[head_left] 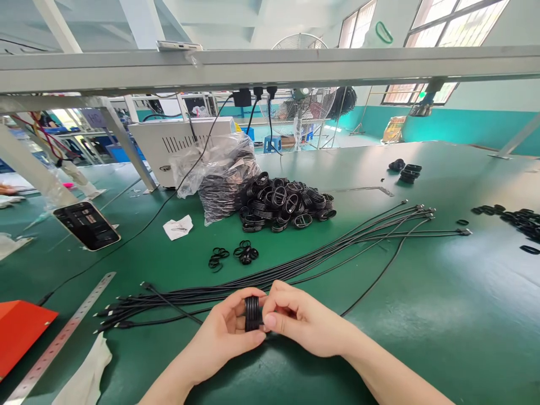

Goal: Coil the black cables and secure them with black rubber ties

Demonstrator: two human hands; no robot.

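Observation:
A small, tight coil of black cable (252, 313) is held between the thumb and fingers of my left hand (225, 326). Right beside it, my right hand (299, 318) is closed in a pinch against the coil's right edge; whatever lies between those fingertips is hidden. Just beyond both hands, a bundle of long black cables (291, 263) stretches across the green table (422, 326), with connectors at both ends. Two little clusters of black rings (245, 253) lie past the bundle.
A heap of coiled black cables (287, 202) sits beside a clear plastic bag (225, 185) of dark items. More black rings (523, 222) lie far right. On the left are a phone (86, 225), a steel ruler (63, 337) and a red object (23, 332). A metal shelf beam (270, 70) crosses above.

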